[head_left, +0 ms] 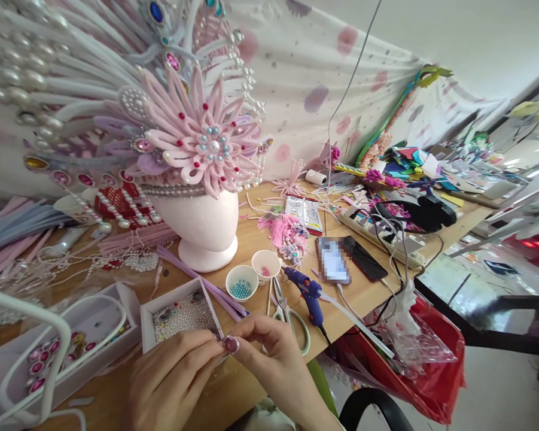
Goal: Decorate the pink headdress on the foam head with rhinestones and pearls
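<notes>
My left hand (177, 371) and my right hand (273, 353) meet at their fingertips over the front edge of the table. Both are closed in a pinch, and what they pinch is too small and covered to make out. Right behind them sits a white box of pearl beads (183, 317). Two paper cups stand beyond it, one with turquoise beads (241, 290) and one with pink beads (264, 271). Scissors (291, 317) lie just past my right hand, with a blue glue gun (309, 293) beside them. A pink flower headdress (210, 140) rests on a white mannequin head (201, 224).
At the left are a box of pink gems (49, 365) and a white tubular frame (63, 335). Purple strips (215, 290) lie behind the bead box. Two phones (363, 258) and a power strip (386, 236) are at the right. A red bag (435, 359) hangs below the table.
</notes>
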Demonstrator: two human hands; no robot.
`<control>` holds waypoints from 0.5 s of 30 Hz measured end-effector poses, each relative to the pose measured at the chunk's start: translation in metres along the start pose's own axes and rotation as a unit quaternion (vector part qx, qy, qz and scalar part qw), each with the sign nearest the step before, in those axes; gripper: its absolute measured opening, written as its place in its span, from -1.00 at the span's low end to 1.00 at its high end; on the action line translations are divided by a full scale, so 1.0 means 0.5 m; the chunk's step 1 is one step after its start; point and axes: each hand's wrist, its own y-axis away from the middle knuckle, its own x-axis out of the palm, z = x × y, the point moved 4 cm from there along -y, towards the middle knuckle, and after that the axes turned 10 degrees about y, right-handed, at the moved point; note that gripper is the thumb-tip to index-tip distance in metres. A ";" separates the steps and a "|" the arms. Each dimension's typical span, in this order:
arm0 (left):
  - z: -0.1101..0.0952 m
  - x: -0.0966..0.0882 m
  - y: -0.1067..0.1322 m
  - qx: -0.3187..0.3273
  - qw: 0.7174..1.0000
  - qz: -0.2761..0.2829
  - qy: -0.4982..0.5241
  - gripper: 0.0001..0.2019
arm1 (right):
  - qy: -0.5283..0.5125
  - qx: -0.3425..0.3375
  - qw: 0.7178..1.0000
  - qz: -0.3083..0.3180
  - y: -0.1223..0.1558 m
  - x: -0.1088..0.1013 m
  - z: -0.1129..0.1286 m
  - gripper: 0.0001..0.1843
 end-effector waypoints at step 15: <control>0.004 -0.006 0.005 0.053 0.998 0.016 -0.029 -0.87 | 0.000 -0.023 1.000 0.002 0.007 -0.001 0.004 -0.51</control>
